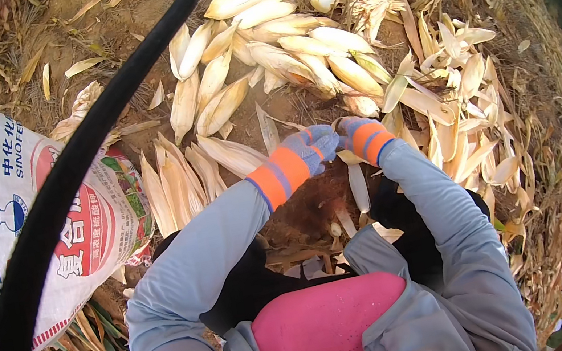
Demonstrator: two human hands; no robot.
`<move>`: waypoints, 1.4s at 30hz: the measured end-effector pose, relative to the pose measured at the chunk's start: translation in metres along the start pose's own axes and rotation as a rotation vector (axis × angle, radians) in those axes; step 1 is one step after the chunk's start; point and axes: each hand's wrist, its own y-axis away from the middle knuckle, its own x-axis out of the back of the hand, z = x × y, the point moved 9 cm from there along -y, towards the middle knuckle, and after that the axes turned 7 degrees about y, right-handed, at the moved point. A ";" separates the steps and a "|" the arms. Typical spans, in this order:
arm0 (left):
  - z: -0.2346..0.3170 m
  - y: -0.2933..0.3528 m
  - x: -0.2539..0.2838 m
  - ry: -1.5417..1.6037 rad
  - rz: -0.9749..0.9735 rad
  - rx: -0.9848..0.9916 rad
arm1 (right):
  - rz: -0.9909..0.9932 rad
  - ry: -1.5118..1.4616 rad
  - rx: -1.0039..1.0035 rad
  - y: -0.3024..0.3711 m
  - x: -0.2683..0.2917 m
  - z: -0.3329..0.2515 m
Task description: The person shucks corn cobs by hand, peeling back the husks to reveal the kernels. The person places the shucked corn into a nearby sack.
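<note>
Both my hands wear grey-blue gloves with orange bands and meet in front of my body. My left hand (300, 158) has its fingers curled in, touching or nearly touching my right hand (361, 139), whose fingers are also closed. What sits between them is mostly hidden; a pale corn husk (349, 158) shows just below the right hand. Beyond the hands lies a heap of corn ears (278, 63) in pale husks. Several dry husks (176, 174) lie to the left of my left hand, and a larger pile of stripped husks (459, 114) spreads to the right.
A large white printed sack (22, 165) stands at the left. A black strap or cable (100, 127) crosses the view's left side. Dry stalks and leaves (535, 62) cover the ground at the right, with bare brown soil (103, 27) at the back.
</note>
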 end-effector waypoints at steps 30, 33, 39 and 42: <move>-0.013 0.039 -0.047 -1.532 -0.439 0.005 | 0.358 0.097 -0.109 -0.135 -0.081 0.147; -0.013 0.035 -0.048 -1.515 -0.446 0.019 | 0.160 0.236 -0.176 -0.139 -0.110 0.151; -0.013 0.034 -0.047 -1.506 -0.440 -0.007 | -0.310 0.285 -0.093 -0.094 -0.182 0.215; -0.015 0.033 -0.050 -1.508 -0.461 0.014 | -0.366 0.298 -0.109 -0.087 -0.161 0.220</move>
